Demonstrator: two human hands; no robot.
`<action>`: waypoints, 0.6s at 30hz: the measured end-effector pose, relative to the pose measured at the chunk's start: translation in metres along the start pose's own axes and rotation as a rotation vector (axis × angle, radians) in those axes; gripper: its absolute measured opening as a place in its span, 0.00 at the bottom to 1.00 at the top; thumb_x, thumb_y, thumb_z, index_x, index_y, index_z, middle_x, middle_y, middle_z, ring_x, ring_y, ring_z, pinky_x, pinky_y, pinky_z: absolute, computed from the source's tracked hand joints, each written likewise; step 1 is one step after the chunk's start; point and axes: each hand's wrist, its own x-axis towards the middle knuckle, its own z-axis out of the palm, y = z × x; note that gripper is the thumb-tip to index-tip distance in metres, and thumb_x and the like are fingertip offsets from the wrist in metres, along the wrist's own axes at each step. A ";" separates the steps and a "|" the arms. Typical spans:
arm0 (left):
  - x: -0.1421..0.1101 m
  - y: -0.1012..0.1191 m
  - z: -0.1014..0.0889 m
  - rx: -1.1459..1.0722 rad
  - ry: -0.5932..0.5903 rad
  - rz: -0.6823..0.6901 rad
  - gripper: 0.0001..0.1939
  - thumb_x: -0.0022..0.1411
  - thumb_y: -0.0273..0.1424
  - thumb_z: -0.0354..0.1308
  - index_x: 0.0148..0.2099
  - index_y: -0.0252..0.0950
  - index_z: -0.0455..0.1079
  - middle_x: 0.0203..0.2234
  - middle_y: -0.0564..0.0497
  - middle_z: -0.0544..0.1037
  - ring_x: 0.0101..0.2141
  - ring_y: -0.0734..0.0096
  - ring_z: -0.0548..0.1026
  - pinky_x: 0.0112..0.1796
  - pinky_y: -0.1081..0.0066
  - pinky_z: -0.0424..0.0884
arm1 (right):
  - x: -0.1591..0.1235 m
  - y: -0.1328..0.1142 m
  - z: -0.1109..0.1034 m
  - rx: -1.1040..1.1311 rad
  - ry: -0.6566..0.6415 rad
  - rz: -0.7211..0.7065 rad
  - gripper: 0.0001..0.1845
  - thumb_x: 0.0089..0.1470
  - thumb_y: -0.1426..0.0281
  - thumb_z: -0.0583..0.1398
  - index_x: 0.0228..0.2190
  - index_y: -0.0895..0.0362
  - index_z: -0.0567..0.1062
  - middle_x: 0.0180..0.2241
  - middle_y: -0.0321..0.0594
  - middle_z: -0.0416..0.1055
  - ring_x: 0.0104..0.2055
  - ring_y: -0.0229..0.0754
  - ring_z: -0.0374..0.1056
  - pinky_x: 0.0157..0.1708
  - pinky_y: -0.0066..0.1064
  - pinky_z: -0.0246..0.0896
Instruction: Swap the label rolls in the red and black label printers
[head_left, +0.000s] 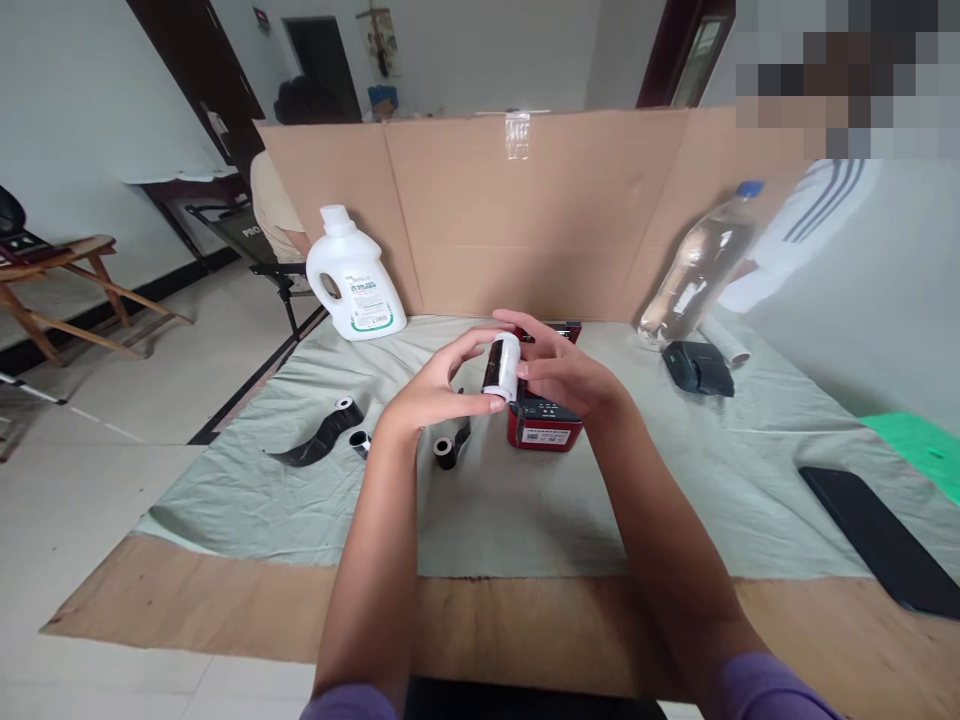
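Observation:
Between my two hands, above the cloth, is a small paper roll (508, 366), white with a black band on its left side. My left hand (442, 385) grips it at the lower left, thumb near its bottom end. From the other side my right hand (562, 368) holds it, fingers curved over the top. Directly behind and below my hands stands a red and black box (545, 437) with a white label, partly hidden by them. To the left lie small black rolls, one with a long loose strip (319, 445), a short one (360, 442), and another (445, 453) with a tail.
A white detergent jug (356, 280) and a large clear bottle (694, 265) stand before a cardboard screen (525, 220). A black wrapped object (697, 368) and a tube (726, 342) lie right. A phone (877, 535) rests near the front edge. People sit behind the screen.

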 end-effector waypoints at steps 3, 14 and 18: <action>-0.002 -0.005 -0.003 0.018 0.003 0.052 0.39 0.50 0.35 0.75 0.64 0.43 0.69 0.62 0.44 0.72 0.63 0.48 0.68 0.66 0.52 0.58 | -0.001 -0.001 0.005 -0.002 0.000 -0.006 0.38 0.49 0.71 0.70 0.60 0.47 0.68 0.43 0.37 0.78 0.43 0.44 0.74 0.42 0.35 0.70; -0.007 0.020 0.000 0.119 0.112 0.072 0.30 0.52 0.34 0.74 0.57 0.39 0.72 0.56 0.44 0.77 0.55 0.57 0.76 0.60 0.58 0.69 | 0.002 0.004 0.010 -0.141 0.000 -0.056 0.33 0.52 0.67 0.68 0.59 0.47 0.69 0.49 0.40 0.78 0.48 0.47 0.73 0.49 0.41 0.68; -0.009 0.026 0.001 0.170 0.179 -0.065 0.32 0.49 0.37 0.76 0.55 0.37 0.73 0.47 0.45 0.82 0.51 0.57 0.79 0.56 0.59 0.72 | -0.002 -0.001 0.009 -0.241 0.022 -0.089 0.30 0.53 0.65 0.68 0.57 0.45 0.70 0.54 0.40 0.75 0.53 0.48 0.71 0.51 0.42 0.67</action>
